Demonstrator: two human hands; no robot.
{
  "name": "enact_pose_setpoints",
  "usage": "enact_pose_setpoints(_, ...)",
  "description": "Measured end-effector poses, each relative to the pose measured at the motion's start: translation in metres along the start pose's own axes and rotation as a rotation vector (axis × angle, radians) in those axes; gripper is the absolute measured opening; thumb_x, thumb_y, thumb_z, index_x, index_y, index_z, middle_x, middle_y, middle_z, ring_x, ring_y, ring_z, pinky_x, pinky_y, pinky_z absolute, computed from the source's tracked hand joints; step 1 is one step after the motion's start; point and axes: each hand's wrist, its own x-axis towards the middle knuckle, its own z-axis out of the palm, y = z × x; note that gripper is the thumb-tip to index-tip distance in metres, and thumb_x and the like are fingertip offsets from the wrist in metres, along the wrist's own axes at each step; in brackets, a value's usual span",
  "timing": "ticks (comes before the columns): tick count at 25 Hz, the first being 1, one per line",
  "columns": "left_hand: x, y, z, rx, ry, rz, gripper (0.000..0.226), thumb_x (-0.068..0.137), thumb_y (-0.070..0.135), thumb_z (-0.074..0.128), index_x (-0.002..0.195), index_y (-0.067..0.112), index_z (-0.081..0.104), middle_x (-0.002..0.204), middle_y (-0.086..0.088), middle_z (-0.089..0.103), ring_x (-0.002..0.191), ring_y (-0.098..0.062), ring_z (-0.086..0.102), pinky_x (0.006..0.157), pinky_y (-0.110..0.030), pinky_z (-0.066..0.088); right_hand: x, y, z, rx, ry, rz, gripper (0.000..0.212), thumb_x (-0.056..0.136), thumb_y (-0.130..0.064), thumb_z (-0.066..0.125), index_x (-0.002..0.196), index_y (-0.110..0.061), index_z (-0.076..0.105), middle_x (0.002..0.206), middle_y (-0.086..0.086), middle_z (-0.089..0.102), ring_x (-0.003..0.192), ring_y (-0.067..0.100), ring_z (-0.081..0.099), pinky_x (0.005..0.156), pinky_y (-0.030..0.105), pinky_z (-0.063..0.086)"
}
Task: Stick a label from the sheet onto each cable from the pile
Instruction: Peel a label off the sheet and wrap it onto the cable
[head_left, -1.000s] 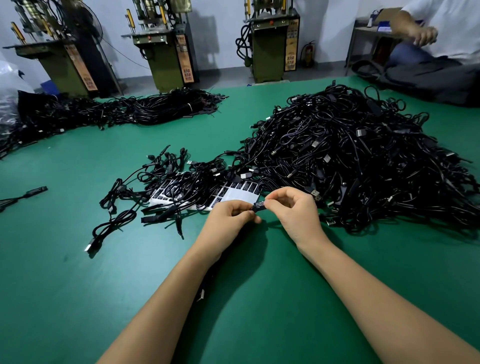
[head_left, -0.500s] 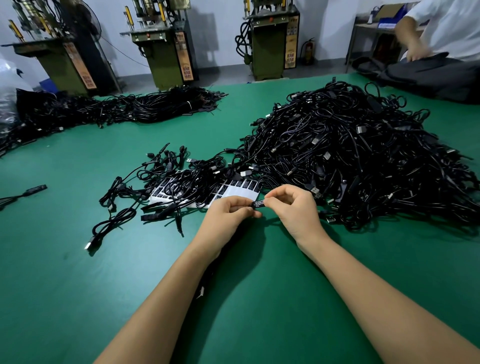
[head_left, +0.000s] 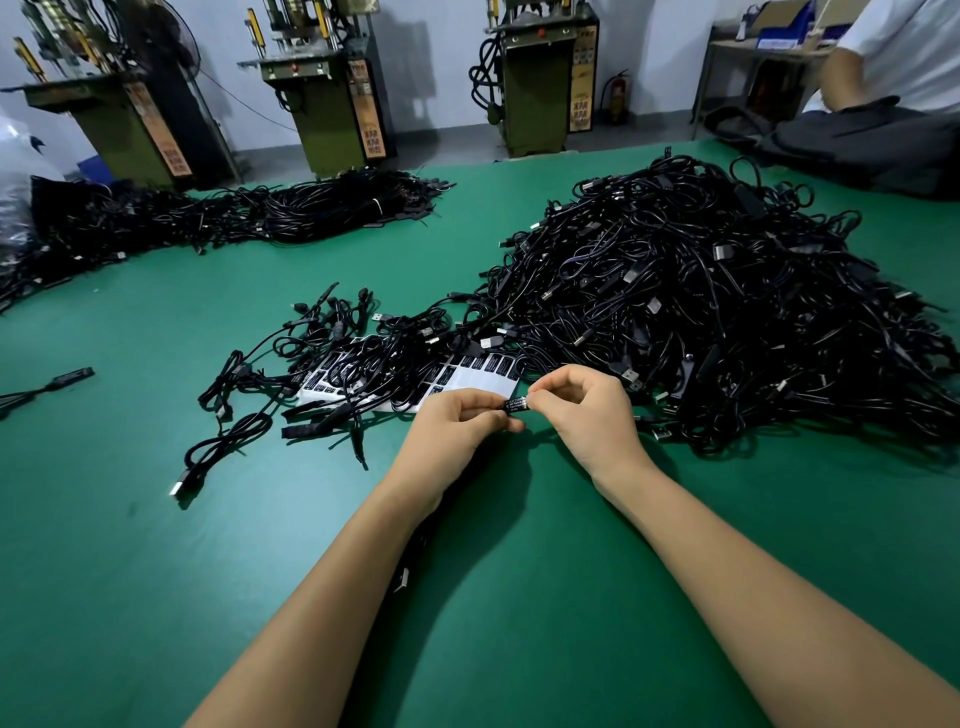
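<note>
My left hand (head_left: 457, 423) and my right hand (head_left: 584, 410) meet in the middle of the green table and pinch a small black label (head_left: 517, 404) on a cable part between their fingertips. The rest of that cable (head_left: 410, 561) trails under my left forearm, its plug showing there. Just beyond my hands lies the white label sheet (head_left: 470, 376) with rows of black labels, partly buried under loose cables. A big pile of black cables (head_left: 701, 306) rises to the right of it.
A smaller scatter of cables (head_left: 260, 395) lies left of the sheet, and bundled cables (head_left: 322, 208) stretch along the far left. Green machines (head_left: 332, 93) stand behind the table. Another person (head_left: 893, 52) sits at the far right beside a dark bag (head_left: 872, 145).
My hands stay together on the label and cable, shifting only slightly. The person at the far right has moved an arm.
</note>
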Motion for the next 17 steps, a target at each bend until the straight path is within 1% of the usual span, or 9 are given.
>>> enact_pose_setpoints(6, 0.0005, 0.0001, 0.0006, -0.006, 0.007, -0.004, 0.017, 0.089, 0.001, 0.059, 0.086, 0.015, 0.066, 0.073, 0.001, 0.075, 0.044, 0.006, 0.053, 0.041, -0.006, 0.036, 0.0006, 0.0005, 0.001, -0.026, 0.018, 0.006, 0.009, 0.073, -0.014, 0.072, 0.068, -0.021, 0.068, 0.066, -0.004, 0.068, 0.062, 0.005, 0.06, 0.062, 0.025, 0.049)
enact_pose_setpoints(11, 0.0016, -0.0015, 0.0001, -0.012, 0.007, -0.004, 0.015, 0.09, 0.002, 0.058, 0.087, 0.014, 0.066, 0.073, 0.001, 0.075, 0.047, 0.006, 0.055, 0.042, -0.005, 0.037, 0.0, 0.0004, 0.0022, -0.048, 0.029, -0.002, 0.009, 0.074, -0.014, 0.071, 0.069, -0.02, 0.068, 0.067, -0.004, 0.068, 0.062, 0.004, 0.059, 0.06, 0.02, 0.047)
enact_pose_setpoints(17, 0.0024, -0.0023, 0.0003, -0.019, 0.014, -0.012, 0.013, 0.09, 0.002, 0.058, 0.088, 0.013, 0.066, 0.074, 0.0, 0.075, 0.049, 0.005, 0.057, 0.041, -0.006, 0.037, -0.0011, -0.0001, 0.0024, -0.083, 0.039, -0.017, 0.008, 0.074, -0.015, 0.071, 0.069, -0.021, 0.068, 0.064, -0.007, 0.067, 0.059, 0.0, 0.057, 0.057, 0.014, 0.045)
